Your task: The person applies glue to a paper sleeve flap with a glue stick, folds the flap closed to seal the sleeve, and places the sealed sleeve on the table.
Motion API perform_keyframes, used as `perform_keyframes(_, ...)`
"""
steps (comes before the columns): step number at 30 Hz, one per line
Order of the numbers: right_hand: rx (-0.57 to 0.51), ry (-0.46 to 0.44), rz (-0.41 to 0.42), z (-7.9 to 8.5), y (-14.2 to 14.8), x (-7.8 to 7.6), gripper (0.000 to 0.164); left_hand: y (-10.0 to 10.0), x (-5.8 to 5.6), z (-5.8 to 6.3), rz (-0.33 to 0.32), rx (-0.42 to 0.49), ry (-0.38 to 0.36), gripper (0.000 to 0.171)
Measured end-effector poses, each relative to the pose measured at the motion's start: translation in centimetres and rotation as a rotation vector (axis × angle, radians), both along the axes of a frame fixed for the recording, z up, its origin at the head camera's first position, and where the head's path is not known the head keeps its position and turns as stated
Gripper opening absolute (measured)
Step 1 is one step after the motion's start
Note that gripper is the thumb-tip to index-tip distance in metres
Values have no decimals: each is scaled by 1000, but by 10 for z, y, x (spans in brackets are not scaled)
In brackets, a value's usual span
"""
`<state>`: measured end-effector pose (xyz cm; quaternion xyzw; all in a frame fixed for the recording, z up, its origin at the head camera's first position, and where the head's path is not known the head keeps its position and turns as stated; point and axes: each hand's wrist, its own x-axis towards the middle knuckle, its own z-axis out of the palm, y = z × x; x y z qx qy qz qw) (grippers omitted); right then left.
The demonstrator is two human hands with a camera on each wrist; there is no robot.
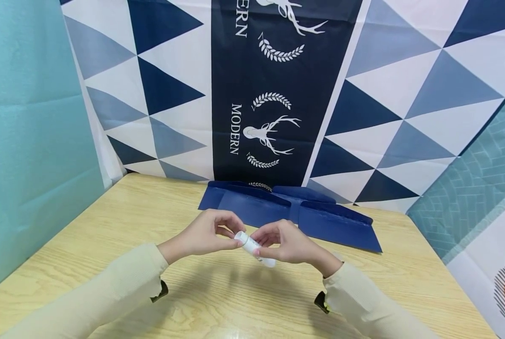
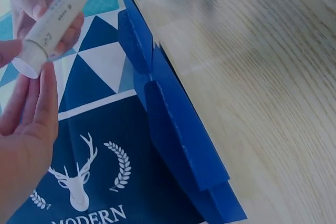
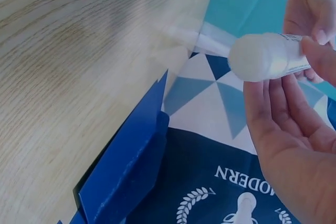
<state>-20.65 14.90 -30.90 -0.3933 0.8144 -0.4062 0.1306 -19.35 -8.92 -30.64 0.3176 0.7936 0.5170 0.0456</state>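
plainly, both hands met over the middle of the pale yellow wood-grain table [image 1: 235,308], and between them they held a small white cylindrical bottle [image 1: 251,245] with tiny dark print along its side. the bottle sat tilted in the air above the tabletop, its capped end up toward the left and its rounded end down toward the right. the left hand [image 1: 207,233] pinched the capped end, thumb on the near side and fingers on the far side. the right hand [image 1: 289,242] was clamped on the body lower down, its thumb pressed along the print and its fingers behind. the print was too small to read.

just beyond the hands, a dark blue folded card sheet with raised flaps [image 1: 336,229] lay along the back of the table. behind it hung a printed cloth of blue, grey and white triangles [image 1: 174,84], with a black central band bearing white deer heads, leaf sprays and the word "modern". a plain teal fabric curtain [image 1: 34,141] covered the left side. the cream ribbed long sleeves [image 1: 108,287] reached to the wrists, where dark bands [image 1: 321,302] showed beneath the cuffs.
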Motion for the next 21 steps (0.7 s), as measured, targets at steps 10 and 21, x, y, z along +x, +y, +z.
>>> perform_keyframes(10,-24,117,-59,2,-3,1,34,13,-1,12,241,-116,24,14)
perform_keyframes(21,-62,118,-242,5,-11,-4,29,27,-19,34,345,-186,12,16)
